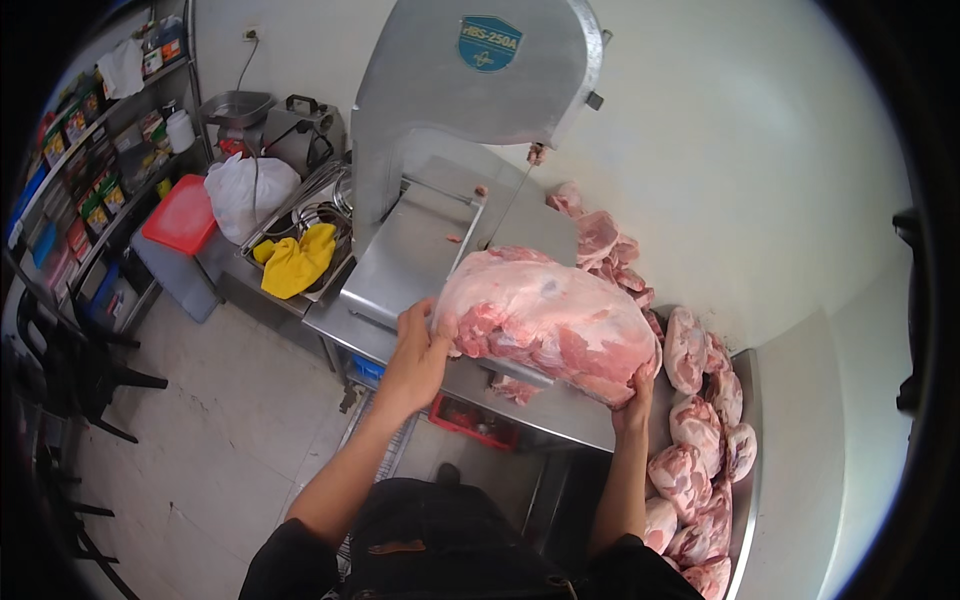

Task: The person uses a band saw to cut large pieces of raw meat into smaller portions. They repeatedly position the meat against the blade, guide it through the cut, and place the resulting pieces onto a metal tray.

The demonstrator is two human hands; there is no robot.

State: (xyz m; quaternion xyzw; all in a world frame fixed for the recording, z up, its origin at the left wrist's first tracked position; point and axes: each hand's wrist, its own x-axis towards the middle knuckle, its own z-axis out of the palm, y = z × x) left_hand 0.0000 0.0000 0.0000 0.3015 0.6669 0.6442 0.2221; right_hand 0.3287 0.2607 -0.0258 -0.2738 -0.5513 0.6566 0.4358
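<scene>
A large slab of raw meat (560, 315), pale skin or fat above and pink flesh below, lies across the steel table (405, 245) of a bone saw (440, 110). My left hand (420, 348) grips the meat's left end, its thumb against the near side. Around the lower right end, my right hand (633, 398) is cupped, its fingers partly hidden beneath. The saw's thin upright blade (510, 200) rises just beyond the meat. Below the slab's near edge hangs a smaller scrap of meat (514, 388).
Several meat cuts (690, 425) are piled in a steel tray along the right. More chunks (598, 240) sit behind the blade. At left are a yellow cloth (298, 260), a white bag (250, 195), a red lid (180, 215) and shelves (95, 150). A red crate (470, 425) stands below.
</scene>
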